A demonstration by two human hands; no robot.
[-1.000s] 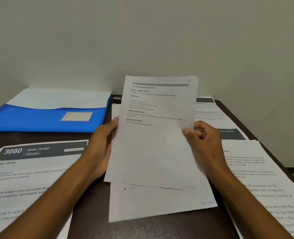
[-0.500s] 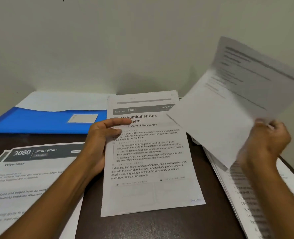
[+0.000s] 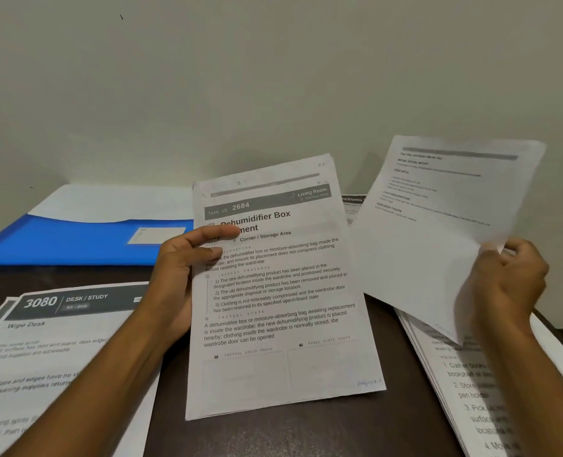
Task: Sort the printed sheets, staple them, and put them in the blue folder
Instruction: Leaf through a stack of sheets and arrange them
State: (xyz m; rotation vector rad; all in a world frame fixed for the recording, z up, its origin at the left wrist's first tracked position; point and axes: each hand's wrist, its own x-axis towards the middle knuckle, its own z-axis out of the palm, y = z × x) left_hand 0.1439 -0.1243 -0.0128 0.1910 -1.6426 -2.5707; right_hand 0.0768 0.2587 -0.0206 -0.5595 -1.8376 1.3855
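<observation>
My left hand [image 3: 178, 275] grips the left edge of a small stack of printed sheets [image 3: 283, 291], its top page headed "Task ID 2684 Dehumidifier Box"; the stack is tilted up from the dark desk [image 3: 306, 433]. My right hand [image 3: 507, 282] pinches a single printed sheet [image 3: 438, 225] by its lower right edge and holds it in the air to the right of the stack. The blue folder [image 3: 75, 242] lies flat at the back left with a white label on its cover. No stapler is in sight.
A pile of sheets headed "3080 Desk / Study" [image 3: 59, 351] lies at the front left. More printed sheets [image 3: 491, 390] are spread along the desk's right side. A plain wall stands right behind the desk.
My right hand lifted the top sheet off the stack and carried it to the right, uncovering the Dehumidifier Box page. It now holds the sheet lower and closer to the stack than half a second ago.
</observation>
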